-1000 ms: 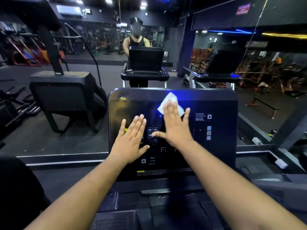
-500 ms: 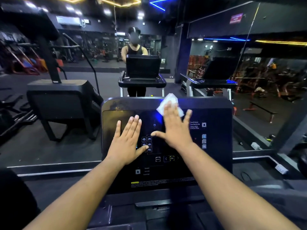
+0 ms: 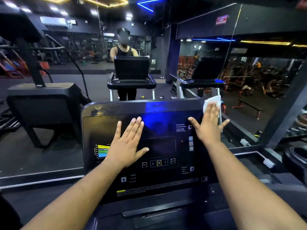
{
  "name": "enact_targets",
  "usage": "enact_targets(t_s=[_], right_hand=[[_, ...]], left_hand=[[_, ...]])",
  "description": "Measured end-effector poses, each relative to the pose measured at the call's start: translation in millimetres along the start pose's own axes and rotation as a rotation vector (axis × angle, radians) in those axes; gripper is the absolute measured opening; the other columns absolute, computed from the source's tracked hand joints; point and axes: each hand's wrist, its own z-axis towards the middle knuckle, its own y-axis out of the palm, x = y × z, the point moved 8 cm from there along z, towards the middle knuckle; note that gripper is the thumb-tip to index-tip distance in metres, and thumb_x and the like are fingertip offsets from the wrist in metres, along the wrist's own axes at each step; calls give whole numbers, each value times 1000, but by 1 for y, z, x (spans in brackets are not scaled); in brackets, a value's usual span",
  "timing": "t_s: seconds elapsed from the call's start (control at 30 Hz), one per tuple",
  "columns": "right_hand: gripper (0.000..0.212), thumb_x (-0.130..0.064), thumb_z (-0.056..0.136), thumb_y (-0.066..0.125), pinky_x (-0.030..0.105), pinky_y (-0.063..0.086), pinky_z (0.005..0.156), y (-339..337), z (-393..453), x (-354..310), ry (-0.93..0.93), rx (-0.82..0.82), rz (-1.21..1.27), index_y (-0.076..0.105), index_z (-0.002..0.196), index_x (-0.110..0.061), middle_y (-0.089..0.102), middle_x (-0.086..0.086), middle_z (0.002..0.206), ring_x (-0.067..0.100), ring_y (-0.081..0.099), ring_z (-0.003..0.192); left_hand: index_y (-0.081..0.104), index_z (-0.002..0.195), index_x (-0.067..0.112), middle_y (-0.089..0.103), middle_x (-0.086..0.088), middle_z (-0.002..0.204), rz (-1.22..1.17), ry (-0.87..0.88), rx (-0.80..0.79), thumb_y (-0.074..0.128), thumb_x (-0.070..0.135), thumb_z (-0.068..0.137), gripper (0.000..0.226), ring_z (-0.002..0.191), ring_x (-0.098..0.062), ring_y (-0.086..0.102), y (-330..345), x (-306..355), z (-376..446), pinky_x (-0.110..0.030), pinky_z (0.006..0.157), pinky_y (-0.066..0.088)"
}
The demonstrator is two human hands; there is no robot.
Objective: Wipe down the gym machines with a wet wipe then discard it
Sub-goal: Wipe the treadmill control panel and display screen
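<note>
Wipe [image 3: 212,101] white, crumpled, flattened under right hand [image 3: 208,128]; corner overhanging console [image 3: 116,110].

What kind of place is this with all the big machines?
Most likely a gym. A treadmill console sits right in front, another treadmill stands beyond it, and a weight bench shows to the right. A big wall mirror appears to reflect the room.

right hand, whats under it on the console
A white wet wipe is pressed flat under the right hand at the console top right corner. Only its upper part shows; the rest is covered by the fingers.
</note>
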Motion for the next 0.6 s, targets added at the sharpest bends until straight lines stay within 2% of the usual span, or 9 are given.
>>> enact_targets(t_s=[0.1,0.23,0.3,0.4,0.47,0.5,0.57,0.6], right_hand=[[131,-100,67,8,79,-4,111,10,-11,-9,-26,-14,8,-13,160,-10,-18,8,168,26,-19,154],[129,-96,70,25,76,-11,109,53,-70,-100,-420,-79,-144,-7,161,-9,-16,10,168,28,-29,150],[129,-95,71,32,77,-3,113,74,-102,-129,-575,-90,-193,-4,162,-10,-15,8,169,26,-23,153],[126,-95,70,30,79,10,112,81,-117,-121,-673,-53,-255,3,162,-14,-6,3,170,20,-6,157],[125,-96,69,25,81,11,109,72,-102,-93,-651,-56,-296,4,162,-16,-2,1,170,19,1,157],[125,-97,68,20,81,5,110,63,-89,-74,-580,-61,-295,1,162,-16,-4,0,169,20,-1,157],[124,-98,68,9,77,-10,110,43,-60,-26,-351,-67,-236,-8,160,-17,-17,-3,166,20,-9,156],[123,-97,69,9,75,-11,110,35,-49,-2,-227,-68,-185,-11,160,-17,-21,-4,165,19,-13,155]], left_hand=[[15,162,7,5,-9,171,-1,14,5,32,72,93,96,158,-23,8,2,12,6,-64,123,5],[17,161,5,7,-10,171,-1,27,15,36,69,92,96,158,-23,9,3,21,6,-65,123,7],[17,161,5,7,-10,171,12,36,26,38,69,91,97,158,-23,9,4,22,2,-65,123,7],[15,162,6,7,-9,171,4,26,30,35,70,93,96,158,-23,8,6,20,-5,-64,123,5],[15,162,6,6,-9,171,7,20,16,33,69,94,95,158,-23,8,8,20,-9,-64,123,5],[16,162,6,6,-9,171,9,19,10,33,69,94,94,158,-23,8,9,19,-10,-64,123,5],[16,161,6,6,-9,171,13,15,-2,33,69,94,93,158,-23,6,9,20,-10,-64,123,5],[16,161,6,6,-9,171,16,14,-9,33,68,95,93,158,-23,6,9,20,-10,-64,123,4]])
